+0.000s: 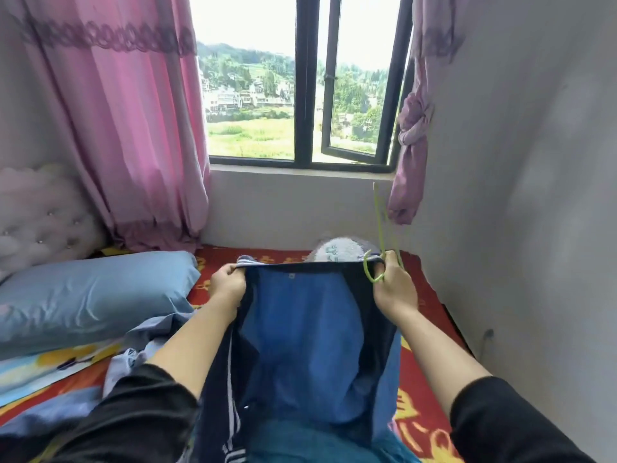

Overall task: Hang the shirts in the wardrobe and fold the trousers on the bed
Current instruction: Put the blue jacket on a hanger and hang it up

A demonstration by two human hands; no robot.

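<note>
A blue garment (300, 329) hangs over the red-covered bed (430, 332), stretched between both hands. The left hand (228, 285) pinches its top edge. The right hand (394, 289) grips the other corner together with a green hanger (380, 225). A blue pillow (93, 295) lies to the left, and the window (303, 95) is beyond.

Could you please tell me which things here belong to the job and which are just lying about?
In use: blue garment, green hanger, left hand, right hand, bed.
Lying about: pillow, pink curtain, headboard.
</note>
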